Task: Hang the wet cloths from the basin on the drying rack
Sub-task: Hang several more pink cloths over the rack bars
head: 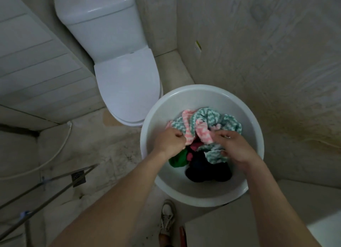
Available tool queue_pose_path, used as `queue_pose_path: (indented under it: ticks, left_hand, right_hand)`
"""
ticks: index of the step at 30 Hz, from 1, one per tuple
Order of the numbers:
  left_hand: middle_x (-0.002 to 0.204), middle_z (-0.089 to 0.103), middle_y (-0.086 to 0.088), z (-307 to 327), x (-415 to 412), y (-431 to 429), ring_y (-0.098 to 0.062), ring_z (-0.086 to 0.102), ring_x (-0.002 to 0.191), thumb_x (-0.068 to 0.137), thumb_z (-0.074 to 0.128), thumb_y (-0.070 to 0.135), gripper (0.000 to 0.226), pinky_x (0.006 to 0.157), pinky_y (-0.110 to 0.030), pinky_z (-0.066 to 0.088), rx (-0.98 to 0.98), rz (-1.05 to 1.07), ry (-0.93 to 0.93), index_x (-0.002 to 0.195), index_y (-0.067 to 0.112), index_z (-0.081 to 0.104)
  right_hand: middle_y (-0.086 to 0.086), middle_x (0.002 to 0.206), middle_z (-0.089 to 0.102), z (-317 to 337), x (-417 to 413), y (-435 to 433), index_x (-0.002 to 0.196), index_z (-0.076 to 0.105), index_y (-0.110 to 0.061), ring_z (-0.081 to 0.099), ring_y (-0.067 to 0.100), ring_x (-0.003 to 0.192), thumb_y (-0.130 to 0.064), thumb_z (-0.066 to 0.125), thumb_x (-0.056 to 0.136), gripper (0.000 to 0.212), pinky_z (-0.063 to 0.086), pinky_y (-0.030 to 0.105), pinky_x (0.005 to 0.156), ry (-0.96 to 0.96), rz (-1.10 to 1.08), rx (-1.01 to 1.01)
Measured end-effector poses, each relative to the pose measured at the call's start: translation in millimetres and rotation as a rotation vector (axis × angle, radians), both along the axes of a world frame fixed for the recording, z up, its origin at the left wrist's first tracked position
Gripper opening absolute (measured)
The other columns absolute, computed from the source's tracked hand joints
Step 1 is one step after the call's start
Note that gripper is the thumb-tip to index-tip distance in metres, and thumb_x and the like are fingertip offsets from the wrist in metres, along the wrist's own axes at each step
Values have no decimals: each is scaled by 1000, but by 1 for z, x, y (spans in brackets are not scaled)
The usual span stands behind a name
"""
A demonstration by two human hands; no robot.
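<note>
basin (201, 96): white, round, smooth-walled, on the floor directly beneath both hands, both wrists crossing its near rim.
teal zigzag cloth (210, 117): teal and white chevrons, fluffy, crumpled just beyond the knuckles of both hands, one flap folded back under the right thumb.
pink zigzag cloth (202, 133): pink and white chevrons, twisted into two bands between the hands, each band running lengthwise from beyond the fingertips back toward the wrists.
green cloth (178, 159): plain, bunched, tucked under the left wrist.
magenta cloth (194, 146): small patch between the hands, beneath the pink bands.
dark cloth (208, 170): navy or black, lowest in the heap, between the two forearms, no clear long axis.
left hand (169, 141): curled tight, gripping an edge of the pink zigzag cloth.
right hand (234, 147): fingers bent, fingertips on a pink band, thumb clamping the flap of the teal zigzag cloth.
drying rack (46, 193): thin metal bars with blue clips, well off to the left of the left forearm.
toilet (121, 77): white, lid down, beyond the left hand, just beside the basin.
shoe (168, 217): white, laced, on the floor between the forearms.
</note>
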State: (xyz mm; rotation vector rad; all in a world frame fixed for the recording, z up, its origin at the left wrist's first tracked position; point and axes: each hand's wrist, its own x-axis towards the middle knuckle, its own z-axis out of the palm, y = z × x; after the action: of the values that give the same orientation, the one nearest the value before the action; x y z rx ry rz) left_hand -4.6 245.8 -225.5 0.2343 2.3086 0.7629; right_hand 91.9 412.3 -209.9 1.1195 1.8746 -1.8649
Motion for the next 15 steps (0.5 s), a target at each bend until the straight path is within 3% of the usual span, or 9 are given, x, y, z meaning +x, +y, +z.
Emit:
queue_pose_path:
  ticks: [3,5,8,11,13,15]
  left_hand:
    - [47,42,6,19,2,-12,-16,40,54,62,48,16,11,55,-29,28,339,356,-106,51,16,50]
    - [47,41,6,35,0,-21,-13,37,52,63,48,11,14,54,-28,26,462,473,-109,51,17,49]
    - [53,43,1,61,-1,-31,-11,38,54,73,49,-7,25,53,-25,29,570,474,31,55,10,51]
    - [73,54,0,81,-1,-36,-9,49,68,71,52,-3,17,64,-21,40,593,387,200,64,12,56]
    - [77,55,-3,89,-2,-38,-11,51,73,69,51,4,11,69,-24,41,622,369,197,67,12,57]
    - [74,53,-13,99,-3,-38,-21,49,71,75,49,4,11,67,-33,41,697,438,52,67,8,56]
  right_hand:
    - [-13,86,65,27,4,-2,86,67,-20,55,7,82,-29,61,92,13,42,25,68,100,-123,-40]
    - [-22,65,58,46,5,-4,73,61,-19,52,-1,71,-31,60,92,22,40,21,68,213,-40,104]
    - [-16,52,47,64,0,-13,61,48,-12,46,-3,56,-26,65,89,35,36,11,60,350,46,348]
    - [-9,55,40,66,-5,-23,53,36,-14,40,5,55,-10,71,80,45,35,21,59,399,21,497]
    - [7,60,34,62,-7,-28,56,35,-8,34,13,57,5,63,76,37,32,25,56,406,-145,264]
    - [14,68,40,62,-7,-32,63,37,-4,36,21,61,12,52,76,26,35,25,56,428,-304,-93]
